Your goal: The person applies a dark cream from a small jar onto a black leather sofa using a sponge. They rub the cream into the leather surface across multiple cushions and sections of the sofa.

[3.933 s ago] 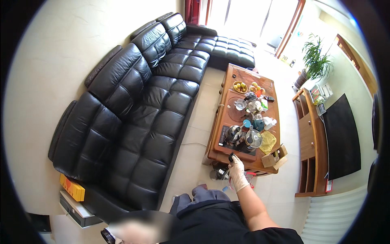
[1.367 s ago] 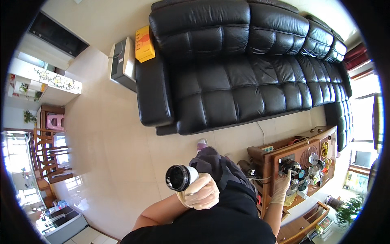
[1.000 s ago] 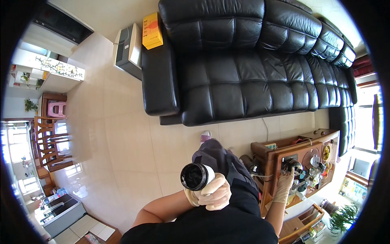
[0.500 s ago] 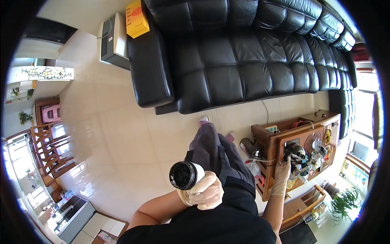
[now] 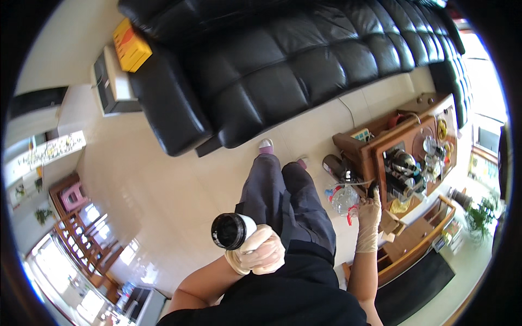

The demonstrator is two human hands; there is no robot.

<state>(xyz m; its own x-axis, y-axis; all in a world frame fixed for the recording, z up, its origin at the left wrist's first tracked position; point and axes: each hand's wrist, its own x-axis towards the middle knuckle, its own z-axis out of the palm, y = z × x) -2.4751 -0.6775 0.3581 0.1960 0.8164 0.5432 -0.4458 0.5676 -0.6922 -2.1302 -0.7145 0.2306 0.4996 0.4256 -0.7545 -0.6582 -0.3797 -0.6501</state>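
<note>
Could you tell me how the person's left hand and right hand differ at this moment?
The left hand is closed around a white cup with a dark opening; the right hand is stretched out with fingers extended. The left hand is held close to the body over the thighs, while the right hand reaches to the edge of the wooden table, touching a small dark object there. Both wear pale gloves.

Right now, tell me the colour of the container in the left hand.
White body with a black round end, seen in the head view: the container is gripped by the gloved left hand.
</note>
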